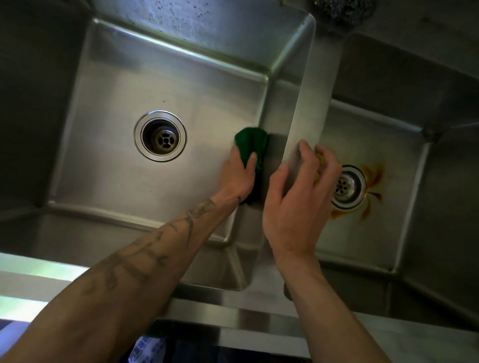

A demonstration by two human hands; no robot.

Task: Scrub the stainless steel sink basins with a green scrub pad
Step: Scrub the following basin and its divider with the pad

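Note:
Two stainless steel basins lie below me, the left basin (pixel 129 83) larger and the right basin (pixel 388 139) smaller. My left hand (pixel 237 175) presses a green scrub pad (pixel 252 142) against the left basin's right wall, low near the floor. My right hand (pixel 296 200) grips the divider (pixel 314 100) between the basins, fingers curled over its top edge. The left basin's drain (pixel 160 136) sits in the floor's middle. Around the right basin's drain (pixel 347 187) spread brown rust stains (pixel 373 173).
A steel wool ball (pixel 341 2) rests on the ledge behind the divider. Dark specks dot the left basin's back wall (pixel 179 2). The sink's front rim (pixel 216 314) runs along the near side, with cloth (pixel 147 357) below it.

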